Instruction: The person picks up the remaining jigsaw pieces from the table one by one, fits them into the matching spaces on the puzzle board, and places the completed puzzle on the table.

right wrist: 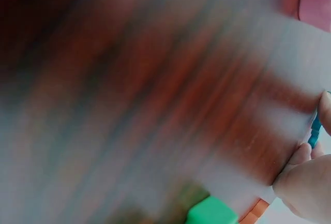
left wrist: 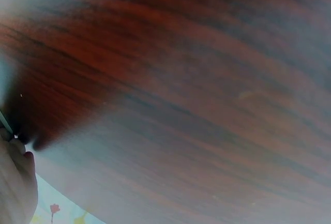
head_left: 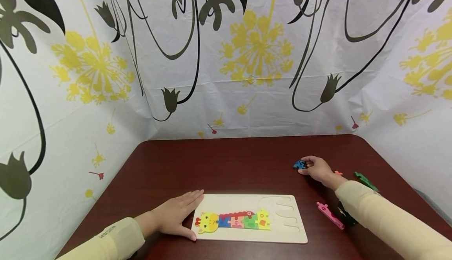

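Note:
A cream wooden puzzle board [head_left: 243, 199] lies on the table, carrying a giraffe puzzle [head_left: 234, 221] with a yellow head, a red mane and joined coloured pieces. Bare outlined recesses show at its right end. My left hand [head_left: 176, 215] lies at the board's left edge, fingers extended and thumb spread; only part of that hand [left wrist: 18, 182] shows in the left wrist view. Out beyond the board's right end, my right hand [head_left: 318, 169] pinches a blue puzzle piece [head_left: 298, 165] between thumb and fingers. In the right wrist view, the blue piece [right wrist: 315, 132] is mostly hidden by the fingers.
Loose pieces lie around the right forearm: a pink one [head_left: 330, 215], a green one [head_left: 366, 181], a small orange-red one [head_left: 338, 173] and a dark one [head_left: 346, 213] partly under the sleeve. A patterned cloth [head_left: 254, 107] hangs behind the dark red table [head_left: 219, 162].

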### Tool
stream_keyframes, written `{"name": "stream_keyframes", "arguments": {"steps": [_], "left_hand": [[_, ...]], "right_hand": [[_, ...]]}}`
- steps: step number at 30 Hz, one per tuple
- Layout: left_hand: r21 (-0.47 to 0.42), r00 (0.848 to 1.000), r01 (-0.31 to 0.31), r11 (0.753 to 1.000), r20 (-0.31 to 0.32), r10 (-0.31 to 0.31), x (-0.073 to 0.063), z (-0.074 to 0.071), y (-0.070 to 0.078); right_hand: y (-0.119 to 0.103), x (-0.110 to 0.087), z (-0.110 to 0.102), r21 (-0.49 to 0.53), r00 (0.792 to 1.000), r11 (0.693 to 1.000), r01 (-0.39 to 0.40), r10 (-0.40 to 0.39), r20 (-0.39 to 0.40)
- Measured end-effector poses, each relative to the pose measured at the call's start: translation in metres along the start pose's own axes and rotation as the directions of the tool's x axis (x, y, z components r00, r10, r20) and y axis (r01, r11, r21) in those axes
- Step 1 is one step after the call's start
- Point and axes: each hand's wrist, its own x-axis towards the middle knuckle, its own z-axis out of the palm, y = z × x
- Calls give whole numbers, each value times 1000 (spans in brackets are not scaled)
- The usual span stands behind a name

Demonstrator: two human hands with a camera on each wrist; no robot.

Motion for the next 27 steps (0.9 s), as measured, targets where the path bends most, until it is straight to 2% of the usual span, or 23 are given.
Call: {"name": "stream_keyframes", "arguments": {"steps": [16,27], "left_hand": [[-1,1000,5,1000,6,-5,0,4,-3],[0,1000,-1,1000,-2,1,0,6,-4]], "right_hand": [[1,2,-1,22,1000,999,30,-30,1],[-14,-6,1,64,997,996,68,-71,40]]}}
